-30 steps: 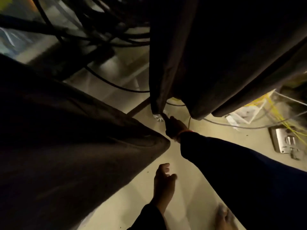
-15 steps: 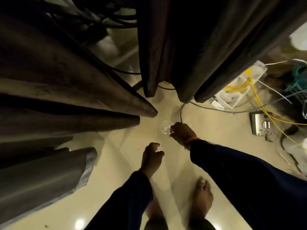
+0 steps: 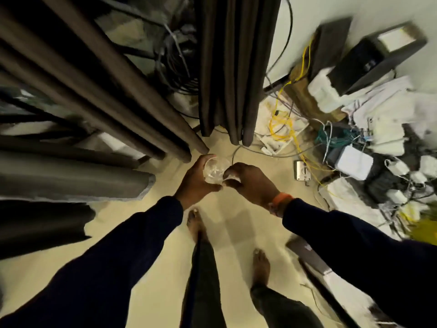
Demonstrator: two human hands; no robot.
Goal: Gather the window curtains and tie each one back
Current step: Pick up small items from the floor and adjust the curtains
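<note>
Two dark brown curtains hang to the floor: a wide one on the left [image 3: 99,91] and a narrower bunch in the middle [image 3: 234,67]. Below their hems both hands meet on a small clear round thing [image 3: 214,171], like a roll of transparent tape. My left hand [image 3: 196,183] curls round its left side. My right hand [image 3: 250,183], with an orange band at the wrist, pinches its right edge. Neither hand touches a curtain.
A tangle of yellow, green and grey cables [image 3: 283,129], white adapters and boxes [image 3: 354,162] and a dark device [image 3: 369,58] crowd the floor at the right. Black cables [image 3: 177,67] hang between the curtains. A grey cloth [image 3: 71,178] lies left. My bare feet stand on the beige floor [image 3: 151,292].
My right hand lifted the clear round thing from the floor by the curtain hem. My left hand came up and took hold of it too. The view rose and swung right.
</note>
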